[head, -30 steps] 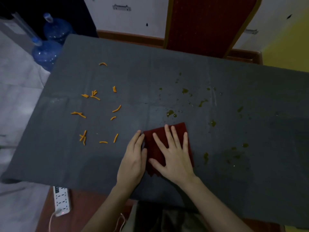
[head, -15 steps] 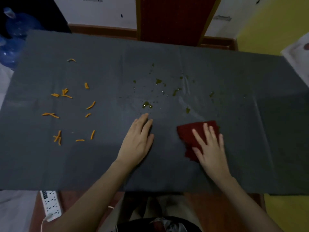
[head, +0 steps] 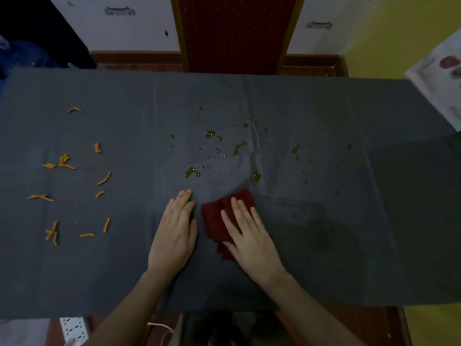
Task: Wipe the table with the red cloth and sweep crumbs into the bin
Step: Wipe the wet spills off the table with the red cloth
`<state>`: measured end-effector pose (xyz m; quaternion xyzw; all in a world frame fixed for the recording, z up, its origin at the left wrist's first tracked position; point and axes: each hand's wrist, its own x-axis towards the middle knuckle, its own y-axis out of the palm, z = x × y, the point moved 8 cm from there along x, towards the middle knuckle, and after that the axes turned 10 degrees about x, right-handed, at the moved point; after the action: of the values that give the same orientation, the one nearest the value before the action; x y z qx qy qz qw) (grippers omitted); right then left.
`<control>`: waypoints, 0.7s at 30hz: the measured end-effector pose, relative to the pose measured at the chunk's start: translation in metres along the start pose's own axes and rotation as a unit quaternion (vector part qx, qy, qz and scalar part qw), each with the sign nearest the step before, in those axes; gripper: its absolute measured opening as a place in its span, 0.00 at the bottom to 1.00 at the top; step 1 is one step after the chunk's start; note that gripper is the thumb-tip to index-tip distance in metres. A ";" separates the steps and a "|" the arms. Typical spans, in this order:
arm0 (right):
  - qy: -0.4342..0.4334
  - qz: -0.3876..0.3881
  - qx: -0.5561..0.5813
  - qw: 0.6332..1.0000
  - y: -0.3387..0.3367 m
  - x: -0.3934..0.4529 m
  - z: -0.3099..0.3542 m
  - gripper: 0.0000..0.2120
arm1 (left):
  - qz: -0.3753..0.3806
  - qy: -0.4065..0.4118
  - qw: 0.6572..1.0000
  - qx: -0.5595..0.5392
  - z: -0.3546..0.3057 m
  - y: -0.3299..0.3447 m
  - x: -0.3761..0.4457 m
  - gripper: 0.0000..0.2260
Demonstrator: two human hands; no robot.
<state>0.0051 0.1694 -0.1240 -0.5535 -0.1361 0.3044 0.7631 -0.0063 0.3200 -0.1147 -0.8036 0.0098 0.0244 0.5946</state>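
The red cloth (head: 217, 221) lies bunched on the grey table cover (head: 324, 221) near the front middle. My right hand (head: 249, 236) presses flat on the cloth, fingers spread. Just left of the cloth, my left hand (head: 175, 231) rests flat on the cover with nothing in it. Several orange crumbs (head: 74, 186) are scattered on the left part of the table. Greenish wet spots (head: 192, 171) dot the middle, beyond the cloth. No bin is in view.
A red chair back (head: 234, 33) stands behind the table's far edge. Blue water bottles (head: 22, 58) sit at the far left. A white power strip (head: 73, 328) lies on the floor at the near left. A white printed sheet (head: 441, 78) hangs at the right.
My right hand first slid the cloth to the right, then back left toward my left hand. The left hand has stayed flat on the cover. The view has shifted.
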 end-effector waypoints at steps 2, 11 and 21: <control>-0.046 0.013 -0.012 0.999 -0.006 -0.001 -0.019 0.30 | -0.006 -0.002 1.000 0.008 -0.002 -0.001 0.002 0.19; 0.156 -0.037 -0.016 0.987 -0.079 -0.078 -0.207 0.28 | -0.024 0.000 0.999 0.037 -0.008 -0.002 0.002 0.19; -0.026 -0.024 0.043 0.998 -0.025 -0.015 -0.051 0.27 | -0.028 -0.014 0.999 0.039 -0.008 -0.004 0.002 0.19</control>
<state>0.0292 0.1162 -0.1167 -0.5087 -0.1555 0.3062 0.7895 -0.0042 0.3137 -0.1091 -0.7794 -0.0197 0.0189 0.6259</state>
